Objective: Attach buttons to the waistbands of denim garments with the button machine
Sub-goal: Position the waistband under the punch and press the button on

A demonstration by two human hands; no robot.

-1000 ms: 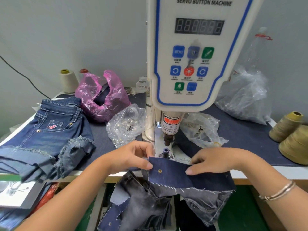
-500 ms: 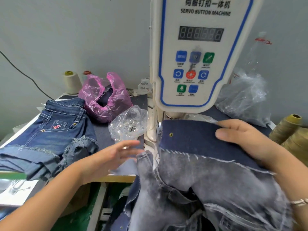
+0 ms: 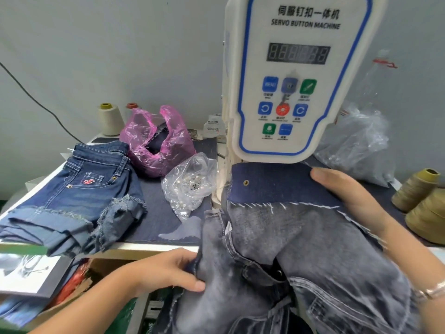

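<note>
1. The button machine [image 3: 296, 78] stands at the middle of the counter [image 3: 154, 220]; its top is cut off by the upper frame edge, and the raised garment hides its lower working end.
2. One grey denim garment [image 3: 289, 256] is held up in front of the machine, its dark blue waistband [image 3: 277, 186] just under the control panel. One brass button [image 3: 245, 182] shows near the waistband's left end. The garment's lower part runs out of the bottom of the frame.
3. The right hand [image 3: 349, 191] grips the waistband's right part, thumb on top; the other fingers are hidden behind the cloth. A bracelet [image 3: 431, 291] sits on that wrist, half cut by the frame edge.
4. The left hand [image 3: 168, 271] pinches the garment's left edge below the counter's front edge, fingers curled into the folds.
5. One stack of blue denim shorts [image 3: 77, 196] lies at the counter's left front corner; how many are in it cannot be told.
6. Bags: one pink [image 3: 156, 141] near the back edge, one clear bag of small metal pieces [image 3: 190, 184] beside the machine, one larger clear bag [image 3: 356, 145] at the back right, contents unclear.
7. Thread cones: one cream [image 3: 110, 120] and one red-topped cone [image 3: 132, 106], mostly hidden, at the back left; two olive cones [image 3: 414, 189] at the right edge, the nearer one cut off.
</note>
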